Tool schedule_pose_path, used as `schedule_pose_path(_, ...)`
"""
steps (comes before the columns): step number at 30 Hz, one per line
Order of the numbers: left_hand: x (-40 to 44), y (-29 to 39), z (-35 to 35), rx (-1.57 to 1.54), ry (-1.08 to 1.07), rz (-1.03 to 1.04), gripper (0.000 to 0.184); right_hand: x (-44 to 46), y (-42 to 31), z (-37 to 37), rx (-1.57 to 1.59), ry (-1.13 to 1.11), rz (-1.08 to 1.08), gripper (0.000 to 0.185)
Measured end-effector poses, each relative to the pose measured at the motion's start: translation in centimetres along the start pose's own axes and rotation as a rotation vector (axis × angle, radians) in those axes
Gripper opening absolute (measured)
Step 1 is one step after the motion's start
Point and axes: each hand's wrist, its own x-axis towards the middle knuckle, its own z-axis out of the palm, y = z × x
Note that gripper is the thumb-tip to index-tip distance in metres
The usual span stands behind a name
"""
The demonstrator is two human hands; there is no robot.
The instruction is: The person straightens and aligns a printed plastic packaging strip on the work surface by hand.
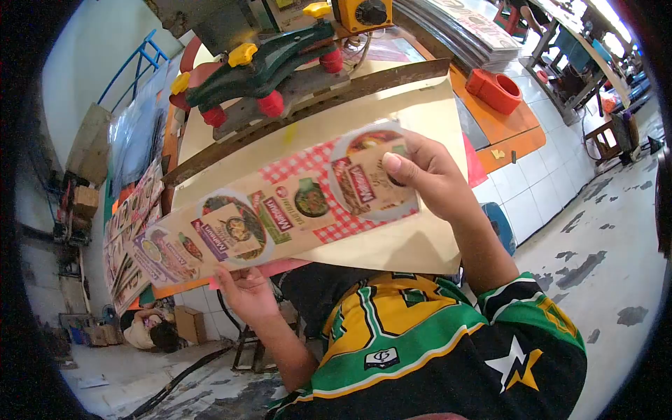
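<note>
A long printed sheet (294,203) with food pictures and a red checked pattern is held tilted across my front. My right hand (437,171) pinches its right end, thumb on the printed face. Lower left, my left hand (246,290) grips the bottom edge, its thumb at the rim and the other fingers partly hidden. Under the sheet lies a cream-coloured board (413,245) on the work surface. Beyond it stands a machine with a dark green clamp frame (266,73), yellow knobs and red rubber feet, above a long metal bar (308,112).
Similar printed sheets (129,238) are piled at the left. An orange-red holder (494,91) sits on the orange table (514,140) at right. Stacked flat sheets (483,28) lie at the back. A person (154,329) is low on the floor at lower left, beside a cardboard box (190,323).
</note>
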Motion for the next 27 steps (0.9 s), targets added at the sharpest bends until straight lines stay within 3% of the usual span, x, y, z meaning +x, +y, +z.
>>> schedule_pose_path(3,0.5,0.9,-0.6,-0.006,-0.036,0.002,0.011,0.1,-0.4,-1.7,-0.112,-0.035,0.053,0.033)
schedule_pose_path(7,1.1,1.3,-1.4,-0.024,-0.139,-0.043,0.019,-0.1,-0.7,-1.8,-0.075,-0.045,0.034,0.032)
schedule_pose_path(10,0.7,0.8,-0.7,-0.044,0.007,0.009,0.017,-0.4,-0.7,-2.1,-0.098,-0.094,0.070,0.032)
schedule_pose_path(15,0.7,1.0,-0.6,-0.015,-0.058,0.000,0.009,-0.9,-1.2,-2.3,-0.146,-0.250,0.074,0.031)
schedule_pose_path(19,0.9,0.9,-0.7,-0.023,-0.064,0.023,0.028,-1.4,-1.9,-2.1,-0.210,-0.351,0.129,0.034)
schedule_pose_path(21,0.8,1.0,-0.5,-0.027,-0.069,0.031,0.028,-1.7,-1.3,-2.2,-0.213,-0.361,0.109,0.037)
schedule_pose_path(27,0.3,0.6,0.7,-0.025,-0.038,-0.006,0.031,-2.8,0.7,-2.5,0.144,-0.418,0.060,0.035)
